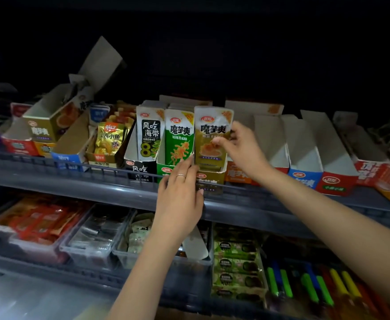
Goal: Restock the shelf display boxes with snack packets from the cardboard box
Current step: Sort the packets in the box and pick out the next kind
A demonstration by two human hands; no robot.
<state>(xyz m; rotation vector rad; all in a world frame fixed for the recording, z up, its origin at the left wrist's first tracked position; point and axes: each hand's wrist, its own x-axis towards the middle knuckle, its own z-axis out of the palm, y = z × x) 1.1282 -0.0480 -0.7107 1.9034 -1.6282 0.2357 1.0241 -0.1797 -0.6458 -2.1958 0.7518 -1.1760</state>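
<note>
A gold snack packet (210, 135) stands upright at the front of a gold display box (210, 179) on the upper shelf. My right hand (240, 146) pinches the packet's right edge with thumb and fingers. My left hand (181, 195) rests with straight fingers against the front of the gold box and the green display box (164, 167) beside it. A green packet (179, 137) and a black-and-white packet (150, 135) stand in the boxes to the left. The cardboard box is out of view.
Several open display boxes (305, 153) with no packets showing line the shelf to the right. More boxes (50, 125) and gold packets (109, 139) sit at the left. A grey rail (50, 162) fronts the shelf. Below, clear bins (92, 236) hold snacks and lighters (309, 285).
</note>
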